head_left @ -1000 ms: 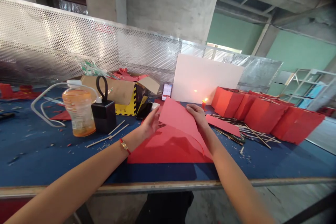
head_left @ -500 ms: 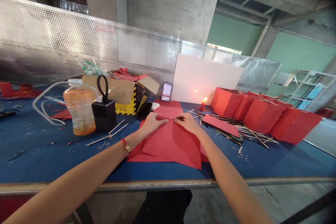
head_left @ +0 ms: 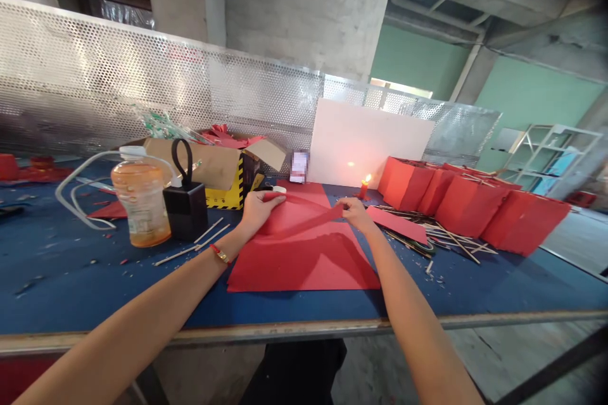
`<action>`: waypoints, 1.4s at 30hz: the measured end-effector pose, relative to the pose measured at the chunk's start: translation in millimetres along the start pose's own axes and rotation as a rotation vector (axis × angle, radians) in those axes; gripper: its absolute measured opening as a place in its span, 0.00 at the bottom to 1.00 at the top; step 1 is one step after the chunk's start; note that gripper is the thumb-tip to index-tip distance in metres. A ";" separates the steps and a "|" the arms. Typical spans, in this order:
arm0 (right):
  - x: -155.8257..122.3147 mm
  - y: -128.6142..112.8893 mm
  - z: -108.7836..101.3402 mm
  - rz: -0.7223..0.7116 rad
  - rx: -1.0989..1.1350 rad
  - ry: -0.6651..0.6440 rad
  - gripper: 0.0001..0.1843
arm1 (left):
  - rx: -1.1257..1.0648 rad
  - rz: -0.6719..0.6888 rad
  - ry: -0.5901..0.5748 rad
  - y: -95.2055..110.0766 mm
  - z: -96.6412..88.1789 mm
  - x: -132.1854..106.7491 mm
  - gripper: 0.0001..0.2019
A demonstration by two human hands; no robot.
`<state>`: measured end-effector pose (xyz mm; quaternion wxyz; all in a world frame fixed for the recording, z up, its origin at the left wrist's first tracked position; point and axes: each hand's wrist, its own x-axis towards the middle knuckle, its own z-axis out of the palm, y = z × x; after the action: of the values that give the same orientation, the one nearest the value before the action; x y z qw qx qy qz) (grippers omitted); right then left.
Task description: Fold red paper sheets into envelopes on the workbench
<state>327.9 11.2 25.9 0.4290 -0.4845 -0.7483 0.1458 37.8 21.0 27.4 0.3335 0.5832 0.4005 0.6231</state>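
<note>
My left hand (head_left: 259,207) pinches the left end of a red paper sheet (head_left: 304,220). At the opposite end, my right hand (head_left: 355,212) has its fingers closed on the same sheet. Held between the two hands, the sheet is lifted and looks thin, foreshortened and a little blurred. Below it, more red paper (head_left: 294,266) lies flat on the blue tabletop (head_left: 228,313), close to the front edge. A shadow falls across that flat paper. Another red strip of paper (head_left: 308,192) stretches away behind my hands.
To the left stand a bottle (head_left: 140,202), a black power bank (head_left: 186,210) and a cardboard box (head_left: 216,171). On the right, a lit red candle (head_left: 364,188) burns near thin sticks (head_left: 456,243) and red paper lanterns (head_left: 463,205). A phone (head_left: 298,168) leans at the back.
My hands have moved apart, the left one leftward and the right one rightward. The upper red sheet has risen off the flat paper and tilted between them.
</note>
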 end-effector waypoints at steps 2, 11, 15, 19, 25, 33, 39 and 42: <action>0.1 8.6 -6.3 0.115 0.001 0.074 0.08 | -0.147 -0.073 0.096 0.7 -8.3 7.4 0.22; -3.4 -27.1 14.4 0.325 0.722 -0.023 0.27 | -0.256 0.011 0.248 -8.5 -1.6 4.9 0.20; -7.6 -32.1 22.8 0.403 0.723 -0.011 0.18 | -0.164 0.073 0.239 -20.1 0.9 5.6 0.16; -8.8 -29.2 23.7 0.515 0.740 0.088 0.15 | 0.152 0.203 0.223 -21.6 -1.8 5.2 0.24; -10.7 -41.2 32.1 0.462 0.573 0.279 0.22 | 0.253 0.331 -0.284 -0.5 18.6 -32.3 0.32; -13.2 -52.0 45.3 0.320 0.491 0.245 0.32 | 0.044 0.135 -0.442 -7.3 39.0 -48.5 0.44; -6.3 -39.0 19.2 0.298 0.752 0.273 0.26 | -0.141 0.069 -0.006 -18.0 15.2 -7.8 0.20; -0.6 -24.5 6.7 0.300 0.799 0.504 0.32 | -0.262 0.037 0.131 -9.6 5.0 -1.0 0.22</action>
<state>308.0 0.1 37.2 0.7230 -0.4048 -0.4288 0.3598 42.4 25.0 18.4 0.3685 0.5002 0.3255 0.7128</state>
